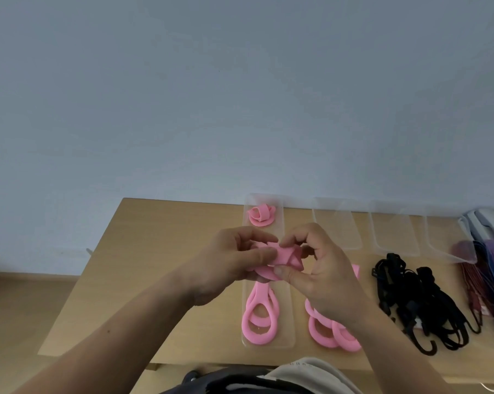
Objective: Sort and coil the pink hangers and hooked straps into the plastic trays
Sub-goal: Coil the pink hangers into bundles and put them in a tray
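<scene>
My left hand [234,260] and right hand [319,268] both pinch a folded pink hanger [287,255] over the tray [288,322], blocking its middle. Tangled black straps [411,297] lie to the right.

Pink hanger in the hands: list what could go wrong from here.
1. The pink hanger, half coiled and pinched by the left hand and right hand, may spring open if either grip slackens.
2. The right forearm passes over loose pink loops near the front edge of the table; a sweep could knock them off.
</scene>
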Tool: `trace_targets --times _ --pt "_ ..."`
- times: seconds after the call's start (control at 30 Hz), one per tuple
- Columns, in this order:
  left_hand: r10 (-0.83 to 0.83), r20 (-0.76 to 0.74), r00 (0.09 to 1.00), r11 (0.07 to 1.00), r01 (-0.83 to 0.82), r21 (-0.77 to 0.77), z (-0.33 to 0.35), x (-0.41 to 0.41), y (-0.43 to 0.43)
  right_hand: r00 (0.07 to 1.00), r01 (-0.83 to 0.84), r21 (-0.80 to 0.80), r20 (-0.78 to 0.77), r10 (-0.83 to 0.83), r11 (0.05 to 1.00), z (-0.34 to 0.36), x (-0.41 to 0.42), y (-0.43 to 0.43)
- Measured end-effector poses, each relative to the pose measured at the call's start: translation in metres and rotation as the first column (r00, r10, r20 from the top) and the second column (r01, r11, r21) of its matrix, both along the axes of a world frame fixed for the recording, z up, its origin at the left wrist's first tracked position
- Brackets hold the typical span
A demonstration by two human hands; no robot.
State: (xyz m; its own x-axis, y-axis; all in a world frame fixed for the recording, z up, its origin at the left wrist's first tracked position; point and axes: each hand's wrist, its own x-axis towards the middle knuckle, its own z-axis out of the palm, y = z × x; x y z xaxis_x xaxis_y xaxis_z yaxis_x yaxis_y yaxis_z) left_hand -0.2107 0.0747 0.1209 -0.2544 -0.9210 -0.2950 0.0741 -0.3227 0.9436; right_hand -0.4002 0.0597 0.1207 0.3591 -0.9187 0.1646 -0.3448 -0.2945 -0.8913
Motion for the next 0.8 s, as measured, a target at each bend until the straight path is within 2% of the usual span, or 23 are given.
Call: trace_targets --times 0.07,0.17,0.27,0.4,0.53,0.8 --pt "0.026 0.012 1.000 0.998 -0.025 -0.056 -0.001 0.001 -0.001 1.000 -0.012 0.008 0.020 0.012 1.000 -0.001 -0.001 -0.002" --pt "0.044 0.051 0.998 0.991 -0.037 -0.130 -0.003 0.002 -0.003 0.995 -0.061 0.129 0.087 0.050 0.990 -0.001 -0.003 -0.007" --pt "0.017 0.048 0.999 0.989 -0.010 -0.147 -0.006 0.004 -0.003 0.987 -0.052 0.227 0.157 0.016 0.972 0.000 -0.003 -0.011" --pt "0.034 0.100 0.994 0.981 -0.014 -0.192 -0.010 0.004 -0.004 0.997 -0.050 0.259 0.074 0.032 0.965 -0.003 -0.003 -0.016" --pt "0.063 0.131 0.989 0.978 -0.036 -0.205 -0.014 0.004 -0.006 0.995 -0.072 0.308 0.081 0.049 0.949 -0.002 -0.003 -0.020" --pt "0.187 0.125 0.974 0.935 -0.137 -0.328 -0.013 -0.002 -0.013 0.938 0.085 0.382 0.280 -0.203 0.920 -0.004 0.008 -0.023"
